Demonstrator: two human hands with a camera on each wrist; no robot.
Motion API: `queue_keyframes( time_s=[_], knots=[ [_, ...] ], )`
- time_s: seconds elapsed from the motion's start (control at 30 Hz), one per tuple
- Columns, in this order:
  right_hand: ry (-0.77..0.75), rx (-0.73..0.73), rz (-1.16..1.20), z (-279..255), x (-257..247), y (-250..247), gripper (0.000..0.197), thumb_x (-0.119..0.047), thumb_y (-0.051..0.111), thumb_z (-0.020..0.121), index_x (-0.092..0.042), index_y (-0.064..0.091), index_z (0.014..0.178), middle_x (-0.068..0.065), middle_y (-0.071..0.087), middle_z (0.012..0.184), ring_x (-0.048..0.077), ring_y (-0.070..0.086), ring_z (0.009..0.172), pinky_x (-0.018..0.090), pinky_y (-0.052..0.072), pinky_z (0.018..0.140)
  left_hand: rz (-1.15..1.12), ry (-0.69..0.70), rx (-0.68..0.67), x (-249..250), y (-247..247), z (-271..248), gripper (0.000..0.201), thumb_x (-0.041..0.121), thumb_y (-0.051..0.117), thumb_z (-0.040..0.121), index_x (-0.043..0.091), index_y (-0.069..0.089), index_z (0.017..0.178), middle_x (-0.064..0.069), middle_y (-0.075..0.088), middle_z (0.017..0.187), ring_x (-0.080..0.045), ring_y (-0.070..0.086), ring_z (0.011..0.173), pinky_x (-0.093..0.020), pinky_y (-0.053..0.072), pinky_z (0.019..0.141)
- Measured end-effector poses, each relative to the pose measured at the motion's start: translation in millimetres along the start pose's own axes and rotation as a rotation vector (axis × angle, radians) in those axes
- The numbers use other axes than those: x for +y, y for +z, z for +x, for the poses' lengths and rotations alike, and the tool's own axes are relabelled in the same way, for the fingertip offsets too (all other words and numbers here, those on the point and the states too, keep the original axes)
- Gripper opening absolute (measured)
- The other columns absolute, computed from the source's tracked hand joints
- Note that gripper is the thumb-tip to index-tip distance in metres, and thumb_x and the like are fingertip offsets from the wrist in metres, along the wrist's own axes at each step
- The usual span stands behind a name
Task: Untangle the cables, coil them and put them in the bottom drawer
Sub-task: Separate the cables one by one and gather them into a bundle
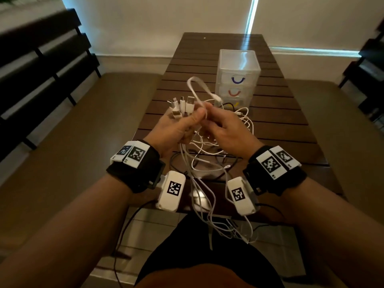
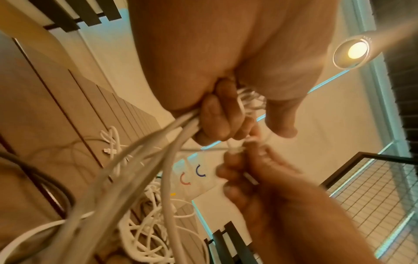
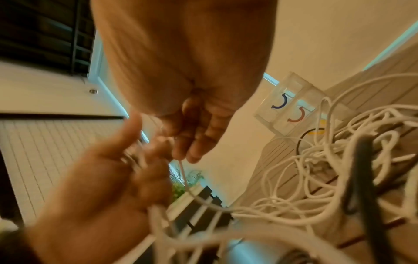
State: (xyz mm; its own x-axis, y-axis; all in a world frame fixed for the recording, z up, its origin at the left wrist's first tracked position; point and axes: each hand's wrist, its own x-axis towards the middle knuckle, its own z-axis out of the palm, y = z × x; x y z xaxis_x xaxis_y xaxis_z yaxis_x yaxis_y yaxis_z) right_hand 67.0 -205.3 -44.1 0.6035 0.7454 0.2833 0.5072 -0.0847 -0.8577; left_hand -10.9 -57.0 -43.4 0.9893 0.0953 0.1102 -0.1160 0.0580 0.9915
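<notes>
the left hand (image 1: pixel 176 129) grips a bunch of thin white charging cables (image 1: pixel 199 163) with four plugs (image 1: pixel 182 106) fanned upward, the right hand (image 1: pixel 226 129) pinches one loop, above the slatted brown wooden table (image 1: pixel 280 125) near the clear plastic three-drawer box (image 1: pixel 239 65).

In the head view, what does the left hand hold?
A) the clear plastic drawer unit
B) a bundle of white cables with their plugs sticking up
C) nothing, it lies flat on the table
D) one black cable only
B: the left hand grips a bundle of white cables, whose plug ends fan out upward above its curled fingers.
</notes>
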Motion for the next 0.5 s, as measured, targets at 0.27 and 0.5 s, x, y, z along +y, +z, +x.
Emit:
queue_keyframes(
  time_s=[0.27,0.5],
  knots=[
    [-0.091,0.427,0.245,10,-37,-51,0.014,-0.012,0.040,0.102,-0.015,0.048,0.091,0.004,0.066,0.076,0.019,0.066,0.068,0.027,0.048,0.052,0.429,-0.225,-0.017,-20,10,9,0.028,0.030,0.059,0.095,0.013,0.058,0.072,0.004,0.056,0.055,-0.003,0.032,0.039,-0.017,0.027,0.040],
    [0.260,0.309,0.042,1,-13,-88,0.038,-0.029,0.061,0.093,-0.022,0.044,0.127,-0.001,0.065,0.091,0.006,0.060,0.057,0.017,0.048,0.049,0.246,-0.140,0.153,-18,7,13,0.033,0.034,0.049,0.100,0.023,0.055,0.070,0.012,0.046,0.053,-0.004,0.032,0.043,-0.022,0.023,0.046]
  ],
)
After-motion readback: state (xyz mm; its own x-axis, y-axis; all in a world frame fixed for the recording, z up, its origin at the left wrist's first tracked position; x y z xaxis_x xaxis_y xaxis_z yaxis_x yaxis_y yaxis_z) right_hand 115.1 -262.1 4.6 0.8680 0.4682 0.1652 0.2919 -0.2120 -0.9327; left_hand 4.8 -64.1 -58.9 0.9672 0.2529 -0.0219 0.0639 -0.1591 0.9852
